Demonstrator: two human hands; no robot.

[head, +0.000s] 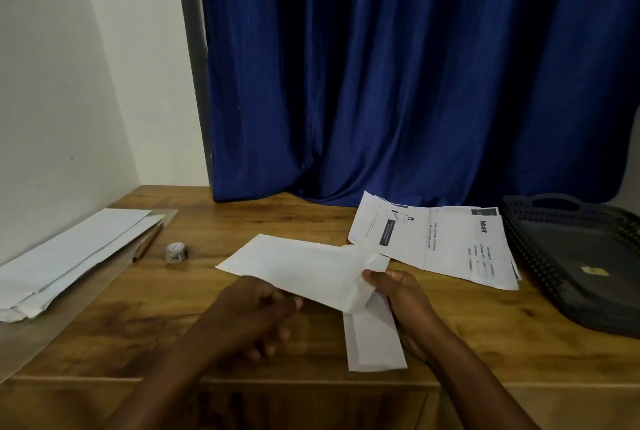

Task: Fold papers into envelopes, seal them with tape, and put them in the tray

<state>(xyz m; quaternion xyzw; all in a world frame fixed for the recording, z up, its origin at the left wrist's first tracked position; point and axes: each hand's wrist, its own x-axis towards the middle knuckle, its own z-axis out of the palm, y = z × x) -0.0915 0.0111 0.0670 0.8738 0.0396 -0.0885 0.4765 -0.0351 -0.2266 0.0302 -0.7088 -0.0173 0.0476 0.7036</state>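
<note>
Careful: your right hand (391, 286) pinches the folded paper (304, 273) near the printed sheets (436, 242), while your left hand (256, 312) curls under its near edge. Loosen either and the fold could spring open over the tabletop (194, 294).

one view only, head cam, so we have no second view to overlap. we look from above the near edge of the wooden table (214, 294), facing forward and slightly down, wide-angle. both hands sit close under the lens at lower centre, forearms entering from the bottom edge. the blue curtain (415, 76) fills the upper frame, wall (52, 83) on the left, dark tray (575, 256) cut by the right edge.
</note>
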